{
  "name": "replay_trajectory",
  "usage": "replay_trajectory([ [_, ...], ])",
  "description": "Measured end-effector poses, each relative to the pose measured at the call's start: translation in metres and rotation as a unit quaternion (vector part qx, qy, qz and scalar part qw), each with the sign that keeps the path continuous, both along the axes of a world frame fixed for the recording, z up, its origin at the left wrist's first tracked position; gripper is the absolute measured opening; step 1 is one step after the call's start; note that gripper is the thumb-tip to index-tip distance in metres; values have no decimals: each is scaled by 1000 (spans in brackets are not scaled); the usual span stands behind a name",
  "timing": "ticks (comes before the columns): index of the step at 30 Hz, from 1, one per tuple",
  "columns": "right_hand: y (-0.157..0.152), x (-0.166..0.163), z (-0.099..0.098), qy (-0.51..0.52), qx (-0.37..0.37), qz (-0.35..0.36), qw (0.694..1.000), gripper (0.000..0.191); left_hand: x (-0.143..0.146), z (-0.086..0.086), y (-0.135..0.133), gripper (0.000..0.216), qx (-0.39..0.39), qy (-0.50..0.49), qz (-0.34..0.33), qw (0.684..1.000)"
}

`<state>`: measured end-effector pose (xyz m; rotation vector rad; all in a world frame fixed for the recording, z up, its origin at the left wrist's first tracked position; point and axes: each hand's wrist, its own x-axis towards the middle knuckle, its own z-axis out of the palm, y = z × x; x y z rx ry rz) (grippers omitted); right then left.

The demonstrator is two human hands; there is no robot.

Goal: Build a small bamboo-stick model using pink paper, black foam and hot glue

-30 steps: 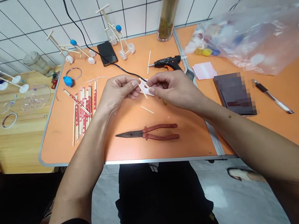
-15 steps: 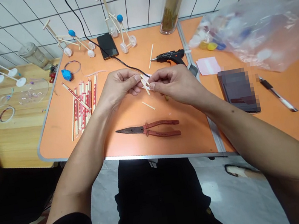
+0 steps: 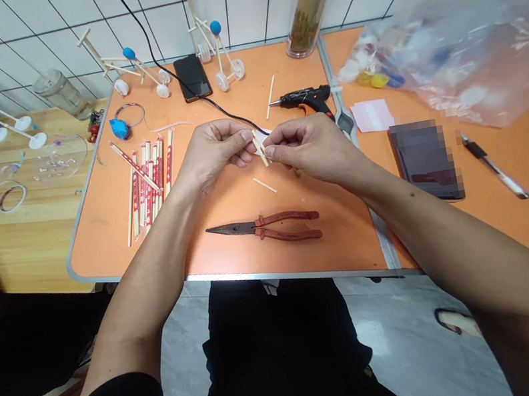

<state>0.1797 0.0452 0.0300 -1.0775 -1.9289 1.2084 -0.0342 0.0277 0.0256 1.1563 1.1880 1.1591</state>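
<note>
Since a second ago, little has shifted: my left hand (image 3: pixel 216 152) and right hand (image 3: pixel 309 146) have drifted slightly up the orange tabletop (image 3: pixel 224 198) and closed in on each other, and the short pale wooden stick pieces (image 3: pixel 260 147) pinched between them now sit nearly side by side rather than crossed. Both hands are clamped on those pieces at the fingertips, above the table centre; I judge the fitting of the two bits is in mid-adjustment, not finished. Left to right, containers: a clear ribbed glass jar (image 3: pixel 60 93) stands on the neighbouring wooden table (image 3: pixel 8 241), contents not discernible. Near it on the orange top lies a loose bundle of red-and-white paper-wrapped chopsticks (image 3: pixel 147 180), no holder. Behind the hands, a black phone (image 3: pixel 192 77) and two small stick-built wheeled models with blue balls (image 3: pixel 219 50). One stray short stick offcut (image 3: pixel 265 185) lies just below the hands, and red-handled long-nose pliers (image 3: pixel 269 227) nearer me. A black hot-glue gun (image 3: pixel 306 98) rests to the right of the hands. A tall clear cylinder (image 3: pixel 313 0) holds brownish-green dried matter, nearly full. Far right, a big clear plastic bag (image 3: pixel 464 56) holds white, yellow and blue caps or the like.
</note>
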Motion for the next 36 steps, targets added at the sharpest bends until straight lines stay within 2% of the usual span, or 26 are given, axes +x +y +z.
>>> replay_trajectory([
  [13, 1, -2, -1, 2, 20, -8, 1000, 9, 1, 2, 0, 30, -1, -8, -4, 1000],
  [18, 5, 2, -6, -47, 72, -67, 994, 13, -2, 2, 1, 28, 4, -1, 1, 1000],
  [21, 7, 5, -12, -153, 127, -68, 978, 14, -6, 3, 2, 29, 4, -2, 14, 1000],
  [24, 5, 4, -15, -265, 159, -12, 951, 19, -9, 4, 3, 28, 3, -7, 26, 1000],
  [27, -3, 2, -12, -326, 188, 26, 926, 23, -9, 5, 3, 27, 1, -12, 28, 1000],
  [32, -22, -5, -5, -407, 152, 94, 896, 20, -9, 4, 3, 28, 0, -16, 25, 1000],
  [36, -35, -14, -3, -478, 147, 107, 859, 30, -10, 5, 3, 26, -2, -6, 33, 999],
])
